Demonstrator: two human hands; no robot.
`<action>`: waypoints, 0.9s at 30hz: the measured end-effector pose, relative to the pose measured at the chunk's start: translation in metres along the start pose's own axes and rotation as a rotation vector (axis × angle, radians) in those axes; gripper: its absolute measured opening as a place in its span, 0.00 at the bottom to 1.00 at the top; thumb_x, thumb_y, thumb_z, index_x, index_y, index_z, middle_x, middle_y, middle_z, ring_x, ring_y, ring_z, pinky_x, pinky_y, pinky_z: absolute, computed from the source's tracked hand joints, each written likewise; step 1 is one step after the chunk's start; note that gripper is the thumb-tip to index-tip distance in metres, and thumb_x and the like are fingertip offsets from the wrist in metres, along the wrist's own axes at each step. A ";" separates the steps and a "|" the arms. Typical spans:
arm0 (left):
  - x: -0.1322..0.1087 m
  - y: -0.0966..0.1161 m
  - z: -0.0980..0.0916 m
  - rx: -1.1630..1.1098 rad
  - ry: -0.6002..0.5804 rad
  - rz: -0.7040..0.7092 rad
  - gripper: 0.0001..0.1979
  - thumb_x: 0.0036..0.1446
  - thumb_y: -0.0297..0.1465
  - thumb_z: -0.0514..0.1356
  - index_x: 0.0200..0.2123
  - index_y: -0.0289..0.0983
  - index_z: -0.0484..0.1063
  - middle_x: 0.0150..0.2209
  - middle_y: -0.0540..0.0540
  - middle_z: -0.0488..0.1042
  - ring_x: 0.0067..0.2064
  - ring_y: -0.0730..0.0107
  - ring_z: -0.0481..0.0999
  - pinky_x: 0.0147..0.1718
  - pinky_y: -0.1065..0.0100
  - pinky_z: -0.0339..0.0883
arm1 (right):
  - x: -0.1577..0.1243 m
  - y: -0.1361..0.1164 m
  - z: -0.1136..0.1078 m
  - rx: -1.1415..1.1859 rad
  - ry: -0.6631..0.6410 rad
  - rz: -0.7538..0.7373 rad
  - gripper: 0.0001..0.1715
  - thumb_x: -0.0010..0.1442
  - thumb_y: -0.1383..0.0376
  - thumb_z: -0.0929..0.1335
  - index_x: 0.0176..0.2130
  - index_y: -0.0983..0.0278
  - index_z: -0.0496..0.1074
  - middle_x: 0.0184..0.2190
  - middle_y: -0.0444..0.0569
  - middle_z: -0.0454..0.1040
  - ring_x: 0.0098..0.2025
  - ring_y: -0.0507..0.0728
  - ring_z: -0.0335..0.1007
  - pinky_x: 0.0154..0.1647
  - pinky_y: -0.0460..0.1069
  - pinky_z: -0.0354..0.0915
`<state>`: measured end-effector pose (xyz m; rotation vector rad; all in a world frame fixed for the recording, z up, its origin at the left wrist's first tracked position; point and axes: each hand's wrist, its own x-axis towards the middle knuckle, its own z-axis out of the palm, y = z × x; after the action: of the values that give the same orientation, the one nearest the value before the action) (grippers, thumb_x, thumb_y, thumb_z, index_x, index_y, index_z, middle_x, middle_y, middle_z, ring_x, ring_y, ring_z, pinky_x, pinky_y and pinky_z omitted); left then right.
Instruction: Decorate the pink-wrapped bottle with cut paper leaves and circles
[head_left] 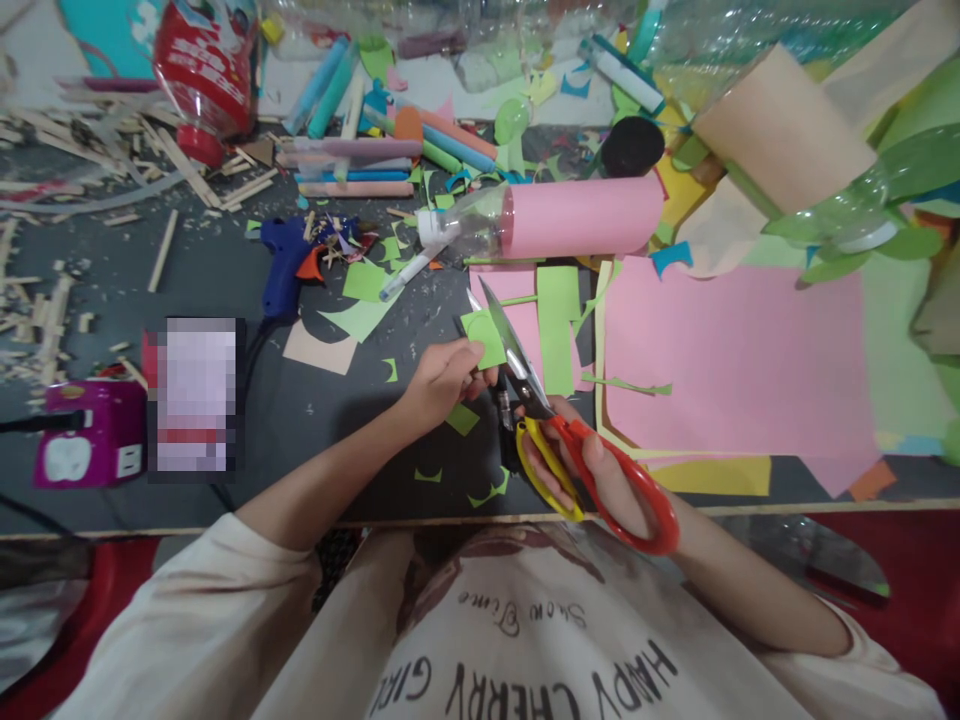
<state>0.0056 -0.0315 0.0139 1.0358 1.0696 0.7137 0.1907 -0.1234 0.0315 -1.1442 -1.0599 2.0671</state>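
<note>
My left hand (442, 380) pinches a small piece of green paper (484, 338) and holds it above the dark table (225, 290). My right hand (592, 470) grips scissors (570, 450) with one red and one yellow handle. The blades are open and point up and left, with the green paper between them. Small green offcuts (461, 418) lie on the table below my left hand.
A clear bottle wrapped in pink paper (555, 218) lies behind the hands. A large pink sheet (735, 360) lies at right, a blue glue gun (285, 265) at left, a purple box (94, 432) at far left. Wooden sticks (67, 170), rolled papers and scraps crowd the back.
</note>
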 end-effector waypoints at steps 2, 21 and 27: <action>-0.001 0.000 0.000 0.024 -0.024 0.013 0.17 0.57 0.34 0.52 0.18 0.36 0.66 0.12 0.53 0.60 0.15 0.79 0.56 0.18 0.74 0.52 | 0.002 0.001 0.000 -0.002 -0.022 -0.036 0.34 0.60 0.35 0.55 0.47 0.58 0.60 0.30 0.42 0.61 0.21 0.48 0.52 0.18 0.45 0.56; 0.003 -0.009 -0.005 -0.013 -0.025 -0.005 0.17 0.52 0.40 0.54 0.17 0.37 0.66 0.12 0.52 0.60 0.15 0.79 0.56 0.16 0.74 0.47 | 0.003 -0.003 0.002 -0.123 -0.010 -0.067 0.38 0.59 0.34 0.55 0.48 0.61 0.58 0.19 0.35 0.58 0.16 0.47 0.46 0.16 0.46 0.49; 0.006 -0.016 -0.007 -0.084 0.027 -0.031 0.18 0.51 0.42 0.55 0.17 0.36 0.65 0.12 0.52 0.61 0.15 0.81 0.56 0.14 0.76 0.45 | 0.003 -0.002 0.001 -0.142 -0.009 -0.074 0.38 0.59 0.34 0.55 0.49 0.62 0.58 0.18 0.35 0.58 0.16 0.47 0.47 0.16 0.46 0.49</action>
<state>0.0013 -0.0303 -0.0036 0.9382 1.0673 0.7433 0.1888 -0.1206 0.0321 -1.1471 -1.2510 1.9675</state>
